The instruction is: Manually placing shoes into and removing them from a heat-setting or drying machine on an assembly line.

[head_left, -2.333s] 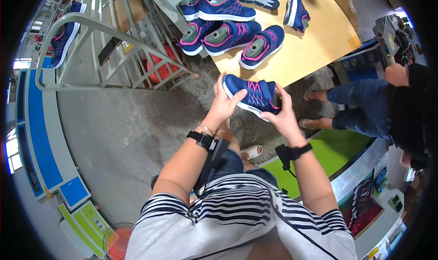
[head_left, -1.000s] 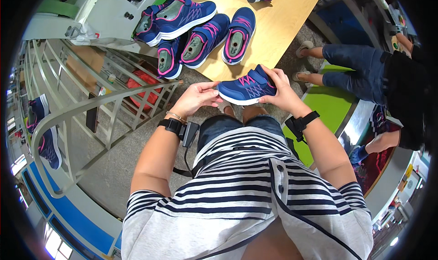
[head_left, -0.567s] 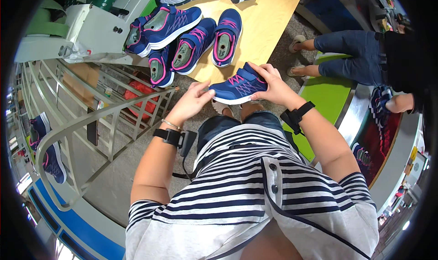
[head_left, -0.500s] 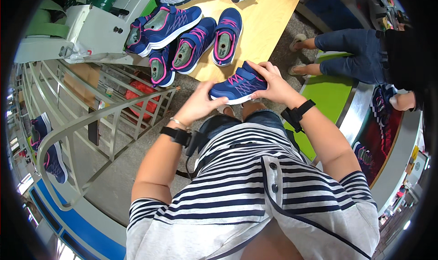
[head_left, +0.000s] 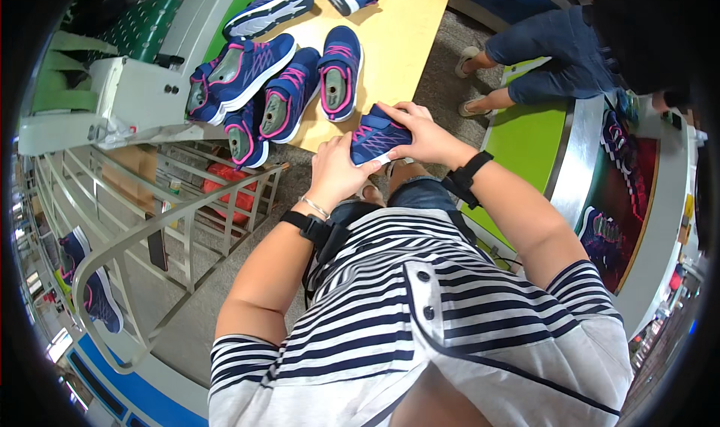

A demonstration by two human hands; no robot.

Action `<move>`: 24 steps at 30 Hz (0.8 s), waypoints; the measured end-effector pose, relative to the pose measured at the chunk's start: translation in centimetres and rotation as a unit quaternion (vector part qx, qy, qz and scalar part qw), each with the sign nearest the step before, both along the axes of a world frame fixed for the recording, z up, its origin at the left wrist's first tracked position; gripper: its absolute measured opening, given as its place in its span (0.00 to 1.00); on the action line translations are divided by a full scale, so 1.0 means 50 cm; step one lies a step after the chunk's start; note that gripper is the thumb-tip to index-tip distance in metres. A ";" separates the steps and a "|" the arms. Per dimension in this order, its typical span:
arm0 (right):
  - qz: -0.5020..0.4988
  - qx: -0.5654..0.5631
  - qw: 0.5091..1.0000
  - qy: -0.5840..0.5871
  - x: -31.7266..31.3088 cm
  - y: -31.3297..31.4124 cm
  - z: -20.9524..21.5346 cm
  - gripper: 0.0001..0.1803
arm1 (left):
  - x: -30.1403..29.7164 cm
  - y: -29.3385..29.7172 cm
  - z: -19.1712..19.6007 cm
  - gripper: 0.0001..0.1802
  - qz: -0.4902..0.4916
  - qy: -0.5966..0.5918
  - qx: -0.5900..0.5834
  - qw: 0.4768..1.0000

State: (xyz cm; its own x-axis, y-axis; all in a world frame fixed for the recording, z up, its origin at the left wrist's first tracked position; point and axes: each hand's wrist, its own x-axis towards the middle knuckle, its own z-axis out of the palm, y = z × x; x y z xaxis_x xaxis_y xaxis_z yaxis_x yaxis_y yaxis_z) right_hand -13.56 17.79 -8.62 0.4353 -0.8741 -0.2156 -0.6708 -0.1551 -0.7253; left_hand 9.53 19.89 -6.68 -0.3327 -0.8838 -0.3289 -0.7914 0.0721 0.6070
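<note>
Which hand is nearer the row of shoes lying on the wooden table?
Left. The left hand grips the held shoe on the side facing the row of shoes; the right hand holds its far side.

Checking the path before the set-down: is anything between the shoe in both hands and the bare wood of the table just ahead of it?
Nothing visible. The navy-and-pink shoe, held by the left hand and right hand, sits at the edge of the wooden table. The row of shoes lies to its left, apart from it.
</note>
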 end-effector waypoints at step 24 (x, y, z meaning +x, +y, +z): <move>-0.235 0.379 0.773 -0.452 -0.047 0.075 -0.055 0.28 | 0.048 -0.015 -0.050 0.47 0.018 0.154 0.014 0.988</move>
State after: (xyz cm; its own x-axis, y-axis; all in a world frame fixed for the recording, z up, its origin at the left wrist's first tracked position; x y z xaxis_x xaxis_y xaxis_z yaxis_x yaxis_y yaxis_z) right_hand -15.93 21.52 -11.37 0.3806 -0.7536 -0.5360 0.3095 0.6500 -0.6941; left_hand 11.95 19.14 -9.19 -0.3889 -0.8892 -0.2411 -0.5704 0.0270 0.8209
